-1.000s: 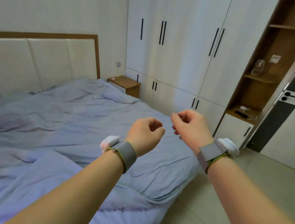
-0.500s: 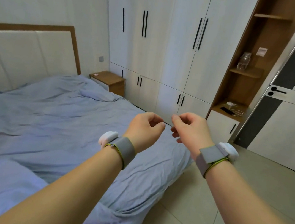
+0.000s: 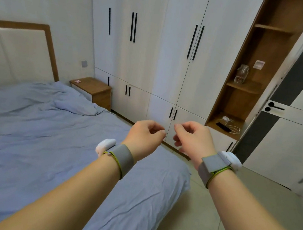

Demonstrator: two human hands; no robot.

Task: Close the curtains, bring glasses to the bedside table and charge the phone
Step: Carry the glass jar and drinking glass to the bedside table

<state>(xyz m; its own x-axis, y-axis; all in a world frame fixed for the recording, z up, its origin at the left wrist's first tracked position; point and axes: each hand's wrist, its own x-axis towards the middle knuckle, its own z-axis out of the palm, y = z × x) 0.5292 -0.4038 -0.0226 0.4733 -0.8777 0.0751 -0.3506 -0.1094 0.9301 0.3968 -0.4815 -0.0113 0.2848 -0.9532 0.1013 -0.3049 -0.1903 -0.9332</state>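
Left hand [image 3: 144, 134] and right hand [image 3: 193, 137], loosely curled, hold nothing; we judge the right nearer the shelf [image 3: 212, 122], where the phone [image 3: 222, 126] lies slantwise.

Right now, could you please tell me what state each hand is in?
Left hand: open, fingers loosely curled, holding nothing.
Right hand: open, fingers loosely curled, holding nothing.

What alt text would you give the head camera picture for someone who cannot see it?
Two bare forearms reach forward, the left hand and right hand loosely curled and empty, near the foot of a blue-sheeted bed. Beyond stand a wooden bedside table, white wardrobes, and a shelf holding a dark phone.
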